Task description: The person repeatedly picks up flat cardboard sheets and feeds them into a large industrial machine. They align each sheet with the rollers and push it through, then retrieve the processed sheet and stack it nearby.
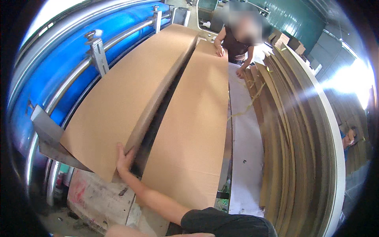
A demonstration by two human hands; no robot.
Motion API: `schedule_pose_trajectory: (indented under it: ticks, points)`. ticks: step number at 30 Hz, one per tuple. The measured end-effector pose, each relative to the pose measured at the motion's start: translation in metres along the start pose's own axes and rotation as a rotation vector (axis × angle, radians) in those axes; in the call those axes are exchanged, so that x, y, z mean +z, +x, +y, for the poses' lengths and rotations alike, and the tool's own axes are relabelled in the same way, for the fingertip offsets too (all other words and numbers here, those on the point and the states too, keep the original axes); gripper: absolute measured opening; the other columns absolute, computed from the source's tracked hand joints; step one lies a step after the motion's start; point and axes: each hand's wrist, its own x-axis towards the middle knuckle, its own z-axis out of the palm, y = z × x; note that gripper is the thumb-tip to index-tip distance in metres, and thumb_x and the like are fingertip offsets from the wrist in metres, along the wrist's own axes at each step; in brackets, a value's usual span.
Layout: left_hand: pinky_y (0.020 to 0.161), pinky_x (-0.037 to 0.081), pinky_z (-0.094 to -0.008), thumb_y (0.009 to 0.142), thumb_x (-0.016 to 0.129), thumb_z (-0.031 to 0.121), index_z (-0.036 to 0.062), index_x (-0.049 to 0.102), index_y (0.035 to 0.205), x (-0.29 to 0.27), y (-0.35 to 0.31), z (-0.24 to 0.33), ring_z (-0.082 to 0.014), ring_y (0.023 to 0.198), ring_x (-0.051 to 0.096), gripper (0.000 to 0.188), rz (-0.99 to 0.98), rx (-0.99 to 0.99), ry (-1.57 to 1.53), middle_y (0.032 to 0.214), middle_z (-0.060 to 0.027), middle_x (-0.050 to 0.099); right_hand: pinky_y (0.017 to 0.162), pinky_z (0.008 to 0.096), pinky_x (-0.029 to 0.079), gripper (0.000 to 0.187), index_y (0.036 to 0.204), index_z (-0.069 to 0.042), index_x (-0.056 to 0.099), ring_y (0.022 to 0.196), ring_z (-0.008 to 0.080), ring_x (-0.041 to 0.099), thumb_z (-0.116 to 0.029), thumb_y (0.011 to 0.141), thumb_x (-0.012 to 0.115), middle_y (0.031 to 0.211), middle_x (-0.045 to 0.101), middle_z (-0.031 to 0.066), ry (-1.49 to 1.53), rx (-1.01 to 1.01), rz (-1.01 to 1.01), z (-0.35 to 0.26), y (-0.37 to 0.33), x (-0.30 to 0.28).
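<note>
A stack of long brown cardboard sheets (pixel 130 87) lies on the left, beside a blue roller. My right hand (pixel 124 158) rests against the near right edge of this stack, thumb and fingers apart, pressing on it without a visible grip. To its right, across a dark gap, lies another long cardboard sheet (pixel 189 118); my right forearm passes over its near end. Only a blurred strip of my left arm or hand (pixel 120 231) shows at the lower edge; its fingers cannot be made out.
A large blue roller (pixel 47 83) with metal bars and brackets runs along the left. At the far end a co-worker's hand (pixel 220 51) touches the second sheet. Many upright cardboard sheets (pixel 292 158) lean on the right, beside a pale strip (pixel 246 170) with yellow ties.
</note>
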Motion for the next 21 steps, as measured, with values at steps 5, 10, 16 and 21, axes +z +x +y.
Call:
schedule_pose_trajectory:
  ticks: [5,10,16,21]
  points:
    - [0.087,0.055,-0.0510,0.101,0.052,0.028,0.0053,0.061,0.095,-0.002,-0.003,-0.015,-0.0379,0.100,0.063,0.025,0.028,0.048,-0.004,0.097,-0.0150,0.066,0.122,0.0474,0.022,0.098,0.147,0.016,0.032,0.146,0.0441,0.031,-0.058,0.091,0.063,0.154,0.034,0.0346,-0.084,0.063,-0.002,-0.003,-0.001,-0.002]
    - [0.087,0.055,-0.0498,0.100,0.054,0.023,0.0035,0.063,0.092,0.001,-0.002,-0.027,-0.0353,0.097,0.065,0.023,0.064,0.091,0.003,0.095,-0.0145,0.068,0.122,0.0477,0.020,0.102,0.150,0.016,0.027,0.149,0.0432,0.026,-0.061,0.091,0.061,0.157,0.028,0.0345,-0.093,0.021,-0.045,-0.001,0.001,-0.006]
    - [0.088,0.055,-0.0484,0.098,0.057,0.017,0.0015,0.065,0.088,0.005,-0.037,-0.056,-0.0322,0.094,0.066,0.020,0.335,0.218,0.072,0.093,-0.0140,0.069,0.125,0.0462,0.011,0.101,0.153,0.014,0.018,0.153,0.0398,0.014,-0.057,0.094,0.060,0.163,0.015,0.0308,-0.049,0.038,-0.045,0.002,0.003,-0.004]
    - [0.088,0.056,-0.0472,0.097,0.059,0.012,-0.0002,0.066,0.084,0.036,-0.116,-0.119,-0.0296,0.091,0.068,0.018,1.040,0.078,0.257,0.091,-0.0136,0.071,0.125,0.0439,0.013,0.100,0.155,0.011,0.015,0.153,0.0386,0.016,-0.050,0.094,0.065,0.164,0.016,0.0282,0.075,0.008,-0.021,-0.002,0.004,-0.001]
